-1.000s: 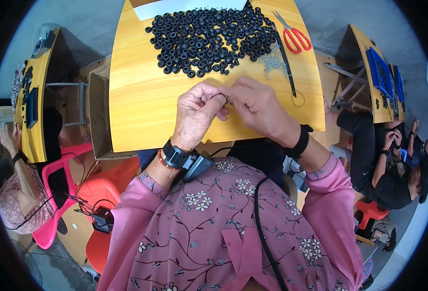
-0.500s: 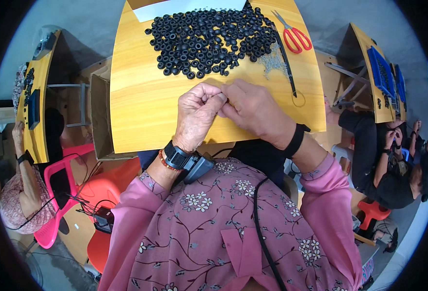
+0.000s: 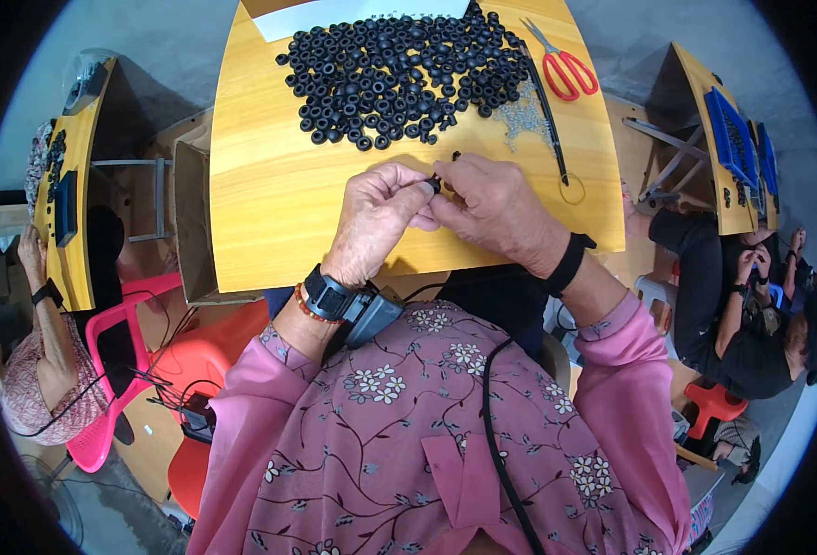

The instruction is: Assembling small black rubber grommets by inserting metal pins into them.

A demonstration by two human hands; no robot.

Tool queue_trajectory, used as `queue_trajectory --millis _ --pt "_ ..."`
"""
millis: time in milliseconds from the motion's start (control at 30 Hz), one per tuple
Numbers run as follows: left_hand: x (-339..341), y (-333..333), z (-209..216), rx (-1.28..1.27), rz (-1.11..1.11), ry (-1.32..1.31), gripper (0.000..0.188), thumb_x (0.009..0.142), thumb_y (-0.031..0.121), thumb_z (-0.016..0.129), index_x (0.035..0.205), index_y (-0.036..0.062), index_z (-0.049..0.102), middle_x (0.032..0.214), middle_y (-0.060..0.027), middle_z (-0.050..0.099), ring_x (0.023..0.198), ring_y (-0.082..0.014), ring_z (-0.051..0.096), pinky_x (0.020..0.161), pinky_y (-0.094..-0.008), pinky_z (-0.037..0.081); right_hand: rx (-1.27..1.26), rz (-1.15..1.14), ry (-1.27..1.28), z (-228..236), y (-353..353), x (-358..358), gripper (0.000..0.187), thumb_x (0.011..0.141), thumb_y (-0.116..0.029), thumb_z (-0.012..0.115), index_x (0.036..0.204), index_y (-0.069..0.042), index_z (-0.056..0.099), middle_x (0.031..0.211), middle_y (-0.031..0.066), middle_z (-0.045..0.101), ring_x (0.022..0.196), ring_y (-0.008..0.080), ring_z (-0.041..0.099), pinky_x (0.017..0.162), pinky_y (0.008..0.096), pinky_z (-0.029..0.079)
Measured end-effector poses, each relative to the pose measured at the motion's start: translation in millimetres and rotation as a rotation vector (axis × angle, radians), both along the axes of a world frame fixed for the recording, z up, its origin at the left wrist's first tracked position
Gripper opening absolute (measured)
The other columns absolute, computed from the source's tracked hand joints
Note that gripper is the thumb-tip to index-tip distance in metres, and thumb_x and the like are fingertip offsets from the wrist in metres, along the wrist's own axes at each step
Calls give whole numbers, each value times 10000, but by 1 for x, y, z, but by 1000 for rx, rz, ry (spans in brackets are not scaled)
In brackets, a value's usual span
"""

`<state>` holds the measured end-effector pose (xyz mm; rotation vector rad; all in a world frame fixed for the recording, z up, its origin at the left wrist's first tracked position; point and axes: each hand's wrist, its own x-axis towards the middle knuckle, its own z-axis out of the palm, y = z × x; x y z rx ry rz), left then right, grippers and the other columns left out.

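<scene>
My left hand (image 3: 378, 215) and my right hand (image 3: 494, 208) meet above the near half of the wooden table (image 3: 279, 208). Between their pinched fingertips is a small black ring-shaped piece (image 3: 434, 184), partly covered by the fingers. A second tiny black bit (image 3: 456, 155) shows at the far side of my right fingers; whether they grip it is unclear. Beyond the hands lies a wide pile of black round pieces (image 3: 371, 88), many with a hole in the middle. To its right are small clear bits (image 3: 522, 118) in a loose heap.
Red-handled scissors (image 3: 568, 74) lie at the far right, beside a thin black stick (image 3: 547, 116) with a fine wire loop (image 3: 572, 191) at its near end. White paper (image 3: 362, 17) lies at the far edge. A cardboard box (image 3: 194, 217) stands left. Other people sit at tables on both sides.
My right fingers have shifted slightly and opened up the view of the black ring-shaped piece. A tiny black bit now shows beyond them. My left hand has barely moved.
</scene>
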<state>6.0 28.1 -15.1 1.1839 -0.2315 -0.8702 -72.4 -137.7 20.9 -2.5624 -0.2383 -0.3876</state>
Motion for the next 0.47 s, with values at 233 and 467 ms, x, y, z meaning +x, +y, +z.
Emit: queue_trajectory --millis 233,467 --pt "-3 -1 -1 -38 28 -67 82 956 31 609 912 -34 632 804 -93 702 676 -121 672 642 -253 575 -54 43 4 2 1 2 214 832 -184 716 874 -29 574 734 134 600 679 321 641 599 429 520" --pt "-9 -3 -5 31 48 -194 64 953 12 613 908 -28 637 791 -89 700 657 -123 670 613 -232 551 -120 140 53 0 -5 1 282 827 -206 738 989 -29 591 764 133 606 708 321 649 613 422 525"
